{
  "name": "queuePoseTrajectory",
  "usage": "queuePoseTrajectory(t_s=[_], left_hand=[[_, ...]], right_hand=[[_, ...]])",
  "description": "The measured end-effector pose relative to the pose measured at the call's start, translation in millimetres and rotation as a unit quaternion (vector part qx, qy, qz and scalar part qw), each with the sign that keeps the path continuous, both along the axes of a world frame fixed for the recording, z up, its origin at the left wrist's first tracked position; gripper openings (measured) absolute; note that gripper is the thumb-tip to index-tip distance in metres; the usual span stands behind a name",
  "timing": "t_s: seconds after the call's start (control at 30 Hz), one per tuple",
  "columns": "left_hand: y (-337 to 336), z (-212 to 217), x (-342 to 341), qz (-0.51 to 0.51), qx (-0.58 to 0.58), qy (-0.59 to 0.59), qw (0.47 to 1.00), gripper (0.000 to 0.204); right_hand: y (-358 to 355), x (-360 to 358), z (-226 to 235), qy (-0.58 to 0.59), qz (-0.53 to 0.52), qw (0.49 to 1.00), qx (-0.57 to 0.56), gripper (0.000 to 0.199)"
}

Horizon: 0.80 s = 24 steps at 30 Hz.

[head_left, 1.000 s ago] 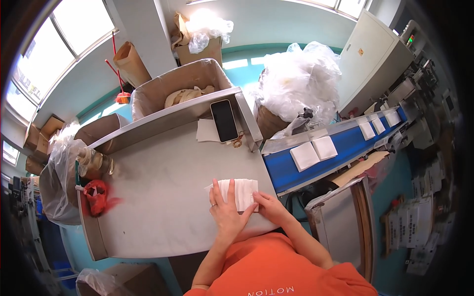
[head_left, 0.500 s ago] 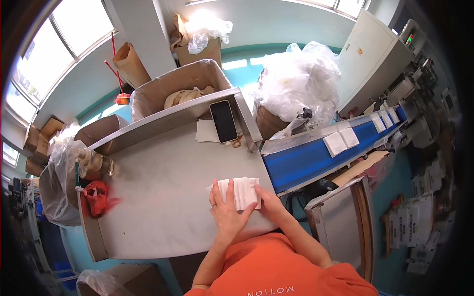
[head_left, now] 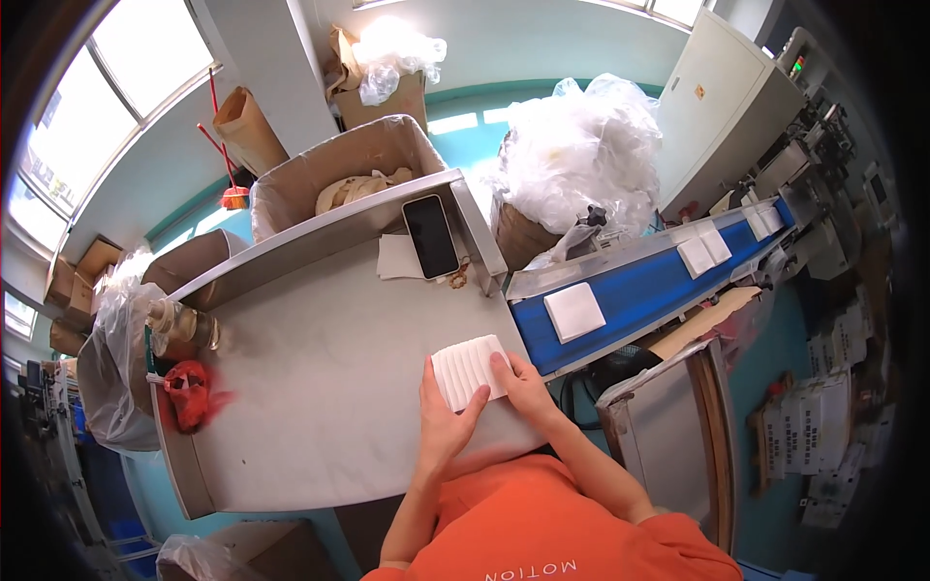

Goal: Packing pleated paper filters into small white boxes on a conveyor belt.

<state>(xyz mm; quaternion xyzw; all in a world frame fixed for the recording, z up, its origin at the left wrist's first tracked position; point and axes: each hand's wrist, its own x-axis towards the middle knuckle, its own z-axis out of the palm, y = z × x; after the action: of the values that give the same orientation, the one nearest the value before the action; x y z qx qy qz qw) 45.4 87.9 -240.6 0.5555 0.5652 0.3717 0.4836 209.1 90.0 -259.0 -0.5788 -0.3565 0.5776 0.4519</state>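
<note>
Stack of thin white folded sheets [head_left: 463, 372]: you have it between your two hands above the near right part of the grey table [head_left: 320, 387], just in front of your orange shirt [head_left: 552, 518]. Its layered edges face up in a row of ridges, and it sits slightly turned. Your left hand [head_left: 445, 418] grips the left side, with the thumb lying against the near edge. Your right hand [head_left: 528, 390] clasps the right side, its thumb pressed on the top. From this angle it is hard to say whether the underside touches the tabletop or is held a little above it.

To your right, a blue conveyor belt [head_left: 635, 290] slants away from the table. A white folded square [head_left: 573, 312] lies on its near part, well apart from a pair of white squares [head_left: 703, 252] lying side by side farther up. By the table's far wall, a dark-screened phone [head_left: 429, 237] lies partly over a piece of white paper [head_left: 395, 258], with a beaded bracelet [head_left: 458, 278] near its lower corner. At your far left, a red plastic bag [head_left: 188, 392] lies near a clear container [head_left: 189, 325]. Beyond the table stands a lined box [head_left: 291, 201] holding pale cloth [head_left: 360, 192].
</note>
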Motion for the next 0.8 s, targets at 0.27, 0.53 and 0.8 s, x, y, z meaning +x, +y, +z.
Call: queuePoseTrajectory(t_s=[0.27, 0.53, 0.8], left_hand=[[-5.3, 11.1, -3.8, 0.035, 0.089, 0.074, 0.993, 0.104], [0.0, -7.6, -5.9, -0.014, -0.072, -0.091, 0.993, 0.099], [-3.4, 6.6, -2.3, 0.01, 0.045, 0.031, 0.998, 0.1]], right_hand=[[-27.7, 12.7, -20.8, 0.197, 0.027, 0.968, -0.152, 0.032], [-2.1, 7.4, 7.1, -0.047, -0.022, 0.999, 0.014, 0.042], [-21.7, 4.1, -14.0, 0.203, 0.001, 0.964, -0.171, 0.034]])
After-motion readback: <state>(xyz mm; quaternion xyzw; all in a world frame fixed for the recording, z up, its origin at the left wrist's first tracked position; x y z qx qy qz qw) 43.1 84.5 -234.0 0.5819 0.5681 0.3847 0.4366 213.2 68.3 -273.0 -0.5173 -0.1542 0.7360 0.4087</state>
